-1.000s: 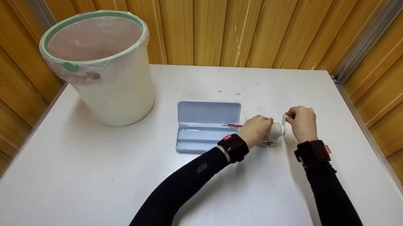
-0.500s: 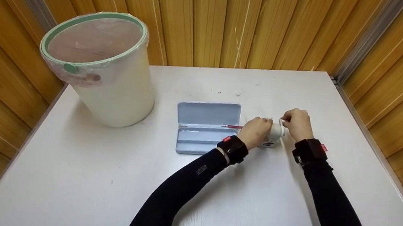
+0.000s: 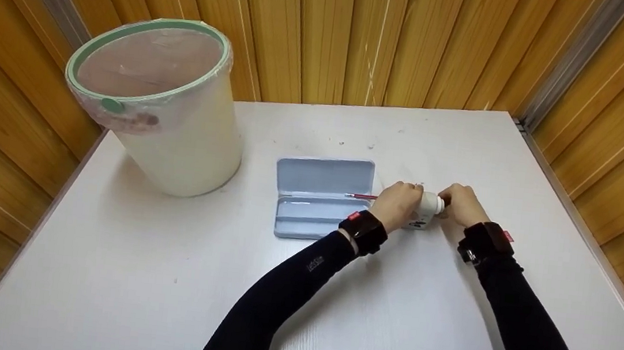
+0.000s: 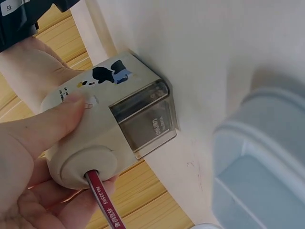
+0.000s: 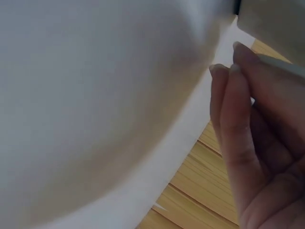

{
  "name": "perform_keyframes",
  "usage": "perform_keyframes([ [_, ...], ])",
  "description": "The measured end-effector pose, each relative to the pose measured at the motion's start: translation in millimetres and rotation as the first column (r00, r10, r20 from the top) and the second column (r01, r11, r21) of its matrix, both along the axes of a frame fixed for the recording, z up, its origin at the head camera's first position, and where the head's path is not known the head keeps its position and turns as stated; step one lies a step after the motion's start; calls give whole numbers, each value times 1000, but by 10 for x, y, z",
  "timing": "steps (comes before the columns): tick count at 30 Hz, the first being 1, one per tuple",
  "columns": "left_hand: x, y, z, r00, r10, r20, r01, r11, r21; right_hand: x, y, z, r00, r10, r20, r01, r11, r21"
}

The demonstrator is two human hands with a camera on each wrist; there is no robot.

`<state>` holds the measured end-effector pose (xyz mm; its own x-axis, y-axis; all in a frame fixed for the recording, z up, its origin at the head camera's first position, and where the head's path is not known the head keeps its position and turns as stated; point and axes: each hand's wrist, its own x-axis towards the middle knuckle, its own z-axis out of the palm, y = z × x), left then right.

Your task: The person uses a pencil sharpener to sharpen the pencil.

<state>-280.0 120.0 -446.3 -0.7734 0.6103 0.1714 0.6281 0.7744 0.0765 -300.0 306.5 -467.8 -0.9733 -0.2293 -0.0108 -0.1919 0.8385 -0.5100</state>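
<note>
My left hand (image 3: 396,204) grips a cream crank pencil sharpener (image 4: 97,126) with a dark cow-like print and a see-through shavings drawer (image 4: 147,119). The thumb lies over its side, the other fingers curl underneath. A red pencil (image 4: 102,200) sticks out of the sharpener's front hole and points left over the pencil case in the head view. At the sharpener's right end, my right hand (image 3: 464,205) pinches the crank handle, which the fingers mostly hide. In the right wrist view its thumb and fingertips (image 5: 233,95) are drawn together beside the sharpener body (image 5: 274,36).
An open light-blue pencil case (image 3: 323,176) lies just left of the sharpener, lid toward the back. A large cream bin (image 3: 187,150) with a green rim and a plastic liner stands at the table's back left. Wood-patterned walls (image 3: 326,37) enclose the white table (image 3: 132,283).
My right hand has circled with the crank, from upright beside the sharpener to lower at its end. My left hand, the sharpener and the pencil stay in place.
</note>
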Motion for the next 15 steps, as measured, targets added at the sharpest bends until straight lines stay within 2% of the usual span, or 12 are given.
perform_keyframes([
  [3, -4, -11, 8, 1000, 10, 17, -10, 1000, 7, 35, 21, 3, 999, 21, 49, -20, 1000, -6],
  [8, 4, 14, 14, 999, 38, 26, -38, 999, -4, 187, 46, 28, 993, 53, 104, -50, 998, -34],
  [15, 23, 20, 32, 998, 55, 28, -55, 999, 0, 416, 36, 191, 989, 75, 126, -72, 997, -28],
])
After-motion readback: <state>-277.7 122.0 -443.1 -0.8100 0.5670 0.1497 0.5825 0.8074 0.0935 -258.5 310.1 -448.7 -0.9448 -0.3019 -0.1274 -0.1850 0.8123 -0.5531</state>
